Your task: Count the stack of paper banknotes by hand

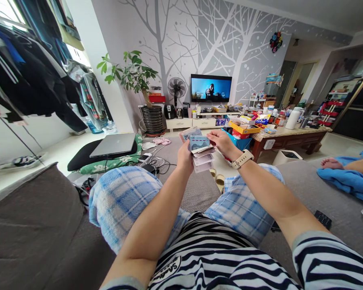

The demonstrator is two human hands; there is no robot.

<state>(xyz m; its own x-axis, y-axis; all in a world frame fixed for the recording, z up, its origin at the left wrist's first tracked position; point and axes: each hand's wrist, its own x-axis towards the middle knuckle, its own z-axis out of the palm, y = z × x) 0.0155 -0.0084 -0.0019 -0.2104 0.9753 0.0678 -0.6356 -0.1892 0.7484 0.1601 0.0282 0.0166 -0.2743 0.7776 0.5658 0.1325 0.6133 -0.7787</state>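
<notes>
A bundle of banknotes (203, 159) is gripped in my left hand (185, 155), its fingers closed round the left side. On the near side of the bundle a blue banknote (199, 142) stands upright. Its upper right corner is pinched by my right hand (222, 142), with a cream-strapped watch (242, 159) on the wrist. Pinkish notes (188, 133) fan out at the upper left, and pale purple notes (204, 164) hang folded below. The notes are held above the grey sofa, between my knees.
A laptop (113, 145) lies on a cushion to the left, near tangled cables (161, 163). Ahead right stands a cluttered wooden table (286, 135) with a white bin (287, 156) beside it. Another person's foot (332, 163) rests at right. A remote control (323, 219) lies by my right arm.
</notes>
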